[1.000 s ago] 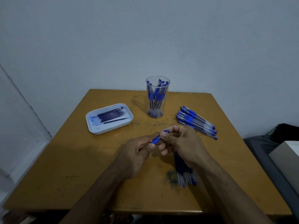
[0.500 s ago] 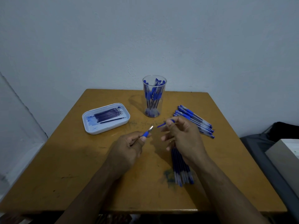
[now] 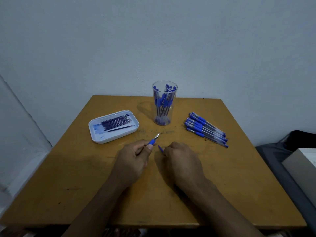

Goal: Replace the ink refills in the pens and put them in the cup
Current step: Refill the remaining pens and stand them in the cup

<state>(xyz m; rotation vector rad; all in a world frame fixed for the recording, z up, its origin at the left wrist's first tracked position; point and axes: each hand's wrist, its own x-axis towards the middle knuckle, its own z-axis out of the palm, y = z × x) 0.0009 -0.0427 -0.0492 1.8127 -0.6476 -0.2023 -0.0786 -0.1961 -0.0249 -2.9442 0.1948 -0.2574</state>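
Pens are sitting split between the hands, the left hand gripping an uncapped blue-grip pen and the right hand pinching its small blue cap, which is risking slipping onto the yellow wooden surface.

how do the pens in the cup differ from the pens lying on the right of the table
The pens in the cup stand upright, packed inside the clear cup. The pens on the table lie flat, side by side in a loose row. Both sets have blue grips.
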